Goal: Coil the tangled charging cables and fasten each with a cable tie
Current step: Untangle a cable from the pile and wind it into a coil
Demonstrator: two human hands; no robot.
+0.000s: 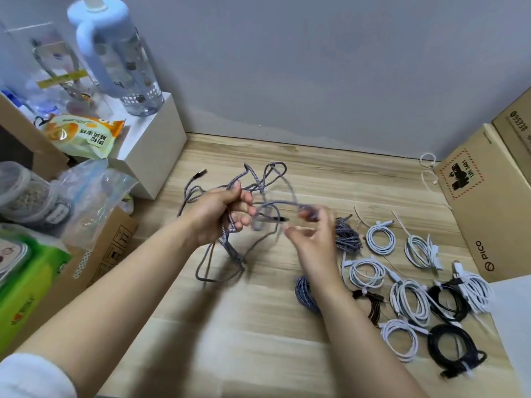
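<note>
The left hand (218, 214) grips the tangled grey braided cable (258, 182); its black plug end (274, 219) points toward the nearer right hand (313, 231), whose blurred fingers pinch a strand.

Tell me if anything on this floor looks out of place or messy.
Only the grey braided cable: it sprawls in loose tangled loops from the left hand while the right hand pinches one strand. The coiled cables at right lie neatly tied.

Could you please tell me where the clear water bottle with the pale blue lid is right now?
The water bottle stands at the upper left of the head view, on a white box against the wall, just behind an orange snack packet.
</note>
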